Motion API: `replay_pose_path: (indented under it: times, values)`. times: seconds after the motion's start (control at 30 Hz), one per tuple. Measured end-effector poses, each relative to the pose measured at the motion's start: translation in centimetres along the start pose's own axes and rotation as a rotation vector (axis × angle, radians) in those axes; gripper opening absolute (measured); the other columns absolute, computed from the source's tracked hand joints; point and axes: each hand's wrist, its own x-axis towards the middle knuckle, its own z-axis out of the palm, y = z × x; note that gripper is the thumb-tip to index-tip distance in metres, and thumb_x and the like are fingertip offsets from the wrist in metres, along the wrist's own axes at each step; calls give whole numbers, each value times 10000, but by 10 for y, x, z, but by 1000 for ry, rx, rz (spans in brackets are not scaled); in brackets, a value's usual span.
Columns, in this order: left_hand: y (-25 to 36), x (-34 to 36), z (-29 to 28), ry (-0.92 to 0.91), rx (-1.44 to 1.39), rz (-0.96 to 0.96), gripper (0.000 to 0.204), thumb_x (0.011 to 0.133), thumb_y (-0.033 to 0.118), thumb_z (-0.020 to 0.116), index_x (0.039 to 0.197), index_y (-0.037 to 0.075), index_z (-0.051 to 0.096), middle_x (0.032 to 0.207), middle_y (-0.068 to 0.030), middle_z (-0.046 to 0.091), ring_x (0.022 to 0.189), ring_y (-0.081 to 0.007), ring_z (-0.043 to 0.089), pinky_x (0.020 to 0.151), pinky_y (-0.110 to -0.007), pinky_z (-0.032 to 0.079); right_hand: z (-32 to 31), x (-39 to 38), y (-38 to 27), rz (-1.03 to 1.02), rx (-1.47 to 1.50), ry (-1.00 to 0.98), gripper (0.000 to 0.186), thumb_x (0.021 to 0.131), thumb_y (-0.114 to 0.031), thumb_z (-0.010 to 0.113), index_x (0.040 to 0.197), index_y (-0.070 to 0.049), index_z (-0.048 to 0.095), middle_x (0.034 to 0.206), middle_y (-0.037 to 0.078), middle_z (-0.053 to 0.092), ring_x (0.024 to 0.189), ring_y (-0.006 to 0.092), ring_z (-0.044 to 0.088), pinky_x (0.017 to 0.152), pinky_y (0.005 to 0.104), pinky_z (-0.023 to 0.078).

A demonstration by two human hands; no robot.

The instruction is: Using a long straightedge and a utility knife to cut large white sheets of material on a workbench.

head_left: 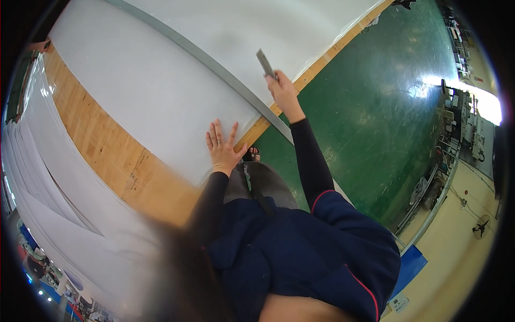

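My right hand (285, 96) is closed around a grey utility knife (265, 63), raised over the table's edge, the knife pointing up and away. My left hand (223, 154) lies with fingers spread on the white sheet (145, 96), near the table's edge. It wears a ring. A long grey straight strip (214, 74), like a metal ruler, crosses the sheet between my hands. Its near end sticks out past the wooden edge. Whether the knife's blade is out, I cannot tell.
Bare wood of the table (102, 129) shows along the left. Loose white fabric (37, 177) hangs in folds beyond it. Another person's hand (41, 46) is at the table's far left corner. Green floor (370, 107) lies to the right, with equipment and a wall fan (481, 227) farther off.
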Motion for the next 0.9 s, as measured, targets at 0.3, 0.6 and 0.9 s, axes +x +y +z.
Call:
replay_pose_path:
  times: [0.3,0.6,0.9]
  values:
    - [-9,10,-12,28,-92,-8,634,628,393,573,1203,245,350,1283,-204,159,1191,-347,142,954,-462,117,35,-31,27,-354,-678,341,167,726,-192,534,711,-50,448,605,114,462,592,283,473,520,363,368]
    - [-10,-5,-4,143,-101,88,603,684,487,489,1199,204,353,1285,-203,156,1196,-348,131,942,-494,109,38,-37,54,-319,-778,372,157,755,-161,464,700,-15,446,632,170,498,625,337,487,541,418,372]
    - [12,57,-155,-355,-627,299,237,807,192,427,965,32,505,904,-111,544,826,-247,511,730,-311,392,43,-27,60,-298,-771,356,188,771,-187,441,706,-11,429,660,170,507,649,338,494,558,416,378]
